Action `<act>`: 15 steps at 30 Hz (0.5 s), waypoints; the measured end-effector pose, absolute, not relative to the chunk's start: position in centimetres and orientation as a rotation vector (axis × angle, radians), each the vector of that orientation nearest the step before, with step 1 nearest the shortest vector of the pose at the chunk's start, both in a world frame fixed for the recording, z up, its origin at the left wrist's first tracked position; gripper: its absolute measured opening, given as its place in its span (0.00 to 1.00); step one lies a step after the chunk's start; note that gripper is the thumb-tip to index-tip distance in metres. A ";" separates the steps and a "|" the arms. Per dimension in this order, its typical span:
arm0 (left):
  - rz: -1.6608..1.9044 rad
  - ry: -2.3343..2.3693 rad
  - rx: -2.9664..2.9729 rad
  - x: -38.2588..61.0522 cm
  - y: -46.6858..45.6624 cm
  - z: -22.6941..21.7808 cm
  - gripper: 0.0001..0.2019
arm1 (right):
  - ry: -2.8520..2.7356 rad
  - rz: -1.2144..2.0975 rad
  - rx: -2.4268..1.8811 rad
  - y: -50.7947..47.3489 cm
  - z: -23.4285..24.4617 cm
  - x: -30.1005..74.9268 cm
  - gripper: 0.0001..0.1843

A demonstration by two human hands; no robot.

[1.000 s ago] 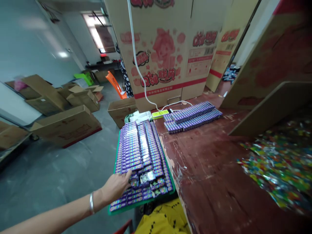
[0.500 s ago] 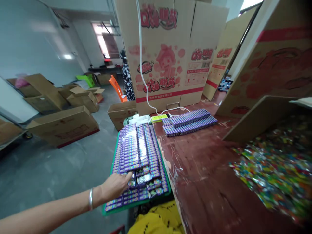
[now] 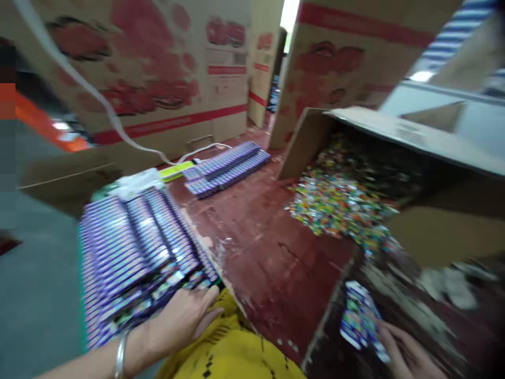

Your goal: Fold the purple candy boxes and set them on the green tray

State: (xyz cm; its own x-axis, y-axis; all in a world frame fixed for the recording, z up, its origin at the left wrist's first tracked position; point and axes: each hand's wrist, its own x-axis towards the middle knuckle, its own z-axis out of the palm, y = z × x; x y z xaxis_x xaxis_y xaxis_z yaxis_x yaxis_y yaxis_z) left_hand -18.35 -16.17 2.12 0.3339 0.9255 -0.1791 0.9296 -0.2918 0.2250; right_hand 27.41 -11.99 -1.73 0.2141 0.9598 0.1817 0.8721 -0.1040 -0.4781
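**While both hands sit at the near edge, the table's middle lies bare**

Though blur smears the whole frame, my left hand [image 3: 181,321] shows at lower centre. Its fingers are spread flat and apart, lying on the near end of the broad stack of purple cardboard boxes [image 3: 134,247], and it grips nothing. A silver bangle [image 3: 120,355] circles that wrist. The stack fills a green plastic tray [image 3: 81,316], of which only a thin rim shows at lower left, with grey floor [image 3: 35,295] beyond it. The tray's right side lies just beside the chipped left edge of the red-brown wooden table [image 3: 268,252].

My right hand [image 3: 406,352] sits in the lower right corner. Its fingers are closed on the near end of a small bundle of purple-and-blue packets [image 3: 357,318], which is held over the table's dark near edge. The blur hides how many packets there are.

Between my hands, yellow patterned cloth [image 3: 232,352] fills the bottom centre. Ahead of it, the table's middle is a bare diagonal strip. A loose heap of bright wrapped sweets [image 3: 339,205] hems that strip on the right, spilling from a brown cardboard box lying on its side [image 3: 394,131]. At upper centre a second, smaller stack of purple boxes [image 3: 226,166] closes it off. A yellow-green power strip [image 3: 175,169] lies just left of that stack, with its white cable [image 3: 98,105] rising to the upper left. Tall red-printed cardboard cartons [image 3: 158,79] wall off the far edge.
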 end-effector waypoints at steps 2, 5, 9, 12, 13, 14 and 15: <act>0.067 1.530 2.295 -14.9 -14.0 1.2 0.11 | -1.590 0.268 -2.105 -13.7 -1.7 28.8 0.24; 0.182 1.311 2.232 -8.9 -10.7 0.4 0.10 | -1.460 0.322 -2.168 -15.3 -2.0 29.8 0.23; 0.202 1.088 2.225 -0.7 -7.3 -0.1 0.10 | -1.327 0.393 -2.243 -16.6 -3.2 31.5 0.20; 0.073 1.028 2.306 4.5 -5.6 -0.8 0.13 | -1.294 0.394 -2.261 -16.4 -4.0 32.6 0.19; 0.050 1.022 2.326 6.0 -5.2 -1.0 0.14 | -1.308 0.366 -2.260 -16.0 -4.1 32.6 0.18; 0.036 1.025 2.338 7.3 -4.9 -1.3 0.15 | -1.331 0.327 -2.259 -15.4 -4.1 32.5 0.18; 0.031 1.037 2.345 8.5 -4.6 -1.5 0.17 | -1.363 0.289 -2.260 -14.6 -4.0 32.1 0.17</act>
